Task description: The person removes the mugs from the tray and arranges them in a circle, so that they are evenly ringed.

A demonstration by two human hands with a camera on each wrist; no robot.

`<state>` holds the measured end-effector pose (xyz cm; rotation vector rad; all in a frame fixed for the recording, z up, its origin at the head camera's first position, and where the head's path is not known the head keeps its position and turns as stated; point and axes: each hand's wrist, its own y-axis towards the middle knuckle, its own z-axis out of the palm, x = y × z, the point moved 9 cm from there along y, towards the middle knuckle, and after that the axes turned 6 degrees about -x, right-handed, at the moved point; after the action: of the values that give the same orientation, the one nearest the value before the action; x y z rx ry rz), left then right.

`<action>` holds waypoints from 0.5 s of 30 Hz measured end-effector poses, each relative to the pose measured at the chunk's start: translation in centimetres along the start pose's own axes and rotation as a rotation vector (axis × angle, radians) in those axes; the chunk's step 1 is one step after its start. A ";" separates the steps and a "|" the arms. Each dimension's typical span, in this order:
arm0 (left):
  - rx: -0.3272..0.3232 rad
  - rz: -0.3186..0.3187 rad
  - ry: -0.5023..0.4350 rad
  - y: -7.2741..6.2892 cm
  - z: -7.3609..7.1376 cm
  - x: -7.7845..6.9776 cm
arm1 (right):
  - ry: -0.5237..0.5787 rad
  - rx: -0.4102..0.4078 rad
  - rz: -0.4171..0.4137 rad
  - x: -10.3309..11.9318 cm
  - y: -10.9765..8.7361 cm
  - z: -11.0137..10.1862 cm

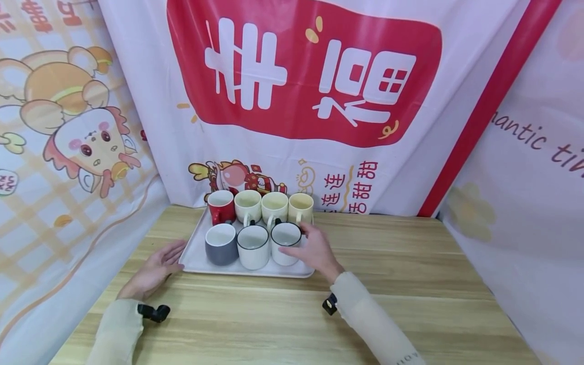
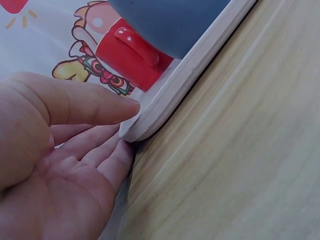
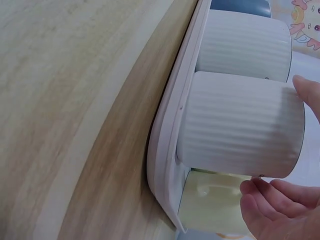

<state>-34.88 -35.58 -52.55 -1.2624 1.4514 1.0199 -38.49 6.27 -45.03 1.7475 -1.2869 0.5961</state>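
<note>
A white mug with a black rim (image 1: 285, 248) stands at the front right of a white tray (image 1: 196, 263). My right hand (image 1: 318, 249) holds this mug between thumb and fingers; in the right wrist view the thumb (image 3: 306, 90) is at its rim and the fingertips at its side. A matching white mug (image 1: 253, 253) and a grey mug (image 1: 221, 249) are to its left. Behind them stand a red mug (image 1: 222, 208) and several pale yellow mugs (image 1: 275, 205). My left hand (image 1: 157, 266) rests at the tray's front left corner, fingers extended along the edge.
The tray lies on a wood-grain table (image 1: 255, 319) near its back edge. Behind hangs a white cloth with a red printed panel (image 1: 296, 71). Patterned cloths hang at the left (image 1: 68, 126) and right (image 1: 524, 203).
</note>
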 end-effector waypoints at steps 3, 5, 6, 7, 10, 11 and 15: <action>0.002 0.002 0.000 -0.1 0.0 0.0 | -0.040 -0.037 0.018 0.1 0.2 0.2; 0.006 0.000 -0.001 -0.1 -0.1 0.1 | -0.070 -0.063 0.027 0.1 0.2 0.3; 0.007 0.000 -0.003 -0.1 -0.1 0.1 | -0.090 -0.075 0.028 0.1 0.2 0.3; 0.008 -0.001 -0.004 -0.1 -0.1 0.1 | -0.103 -0.086 0.028 0.1 0.2 0.4; 0.005 -0.006 -0.002 0.0 -0.2 0.3 | -0.120 -0.108 0.034 0.1 0.2 0.6; 0.002 -0.009 0.001 0.0 -0.2 0.3 | -0.123 -0.112 0.037 0.1 0.2 0.6; -0.019 -0.025 0.017 0.2 -0.3 0.4 | -0.131 -0.122 0.055 0.0 0.2 0.9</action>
<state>-35.09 -35.97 -52.90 -1.3023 1.4389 1.0108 -38.80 5.49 -45.35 1.6771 -1.4357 0.4308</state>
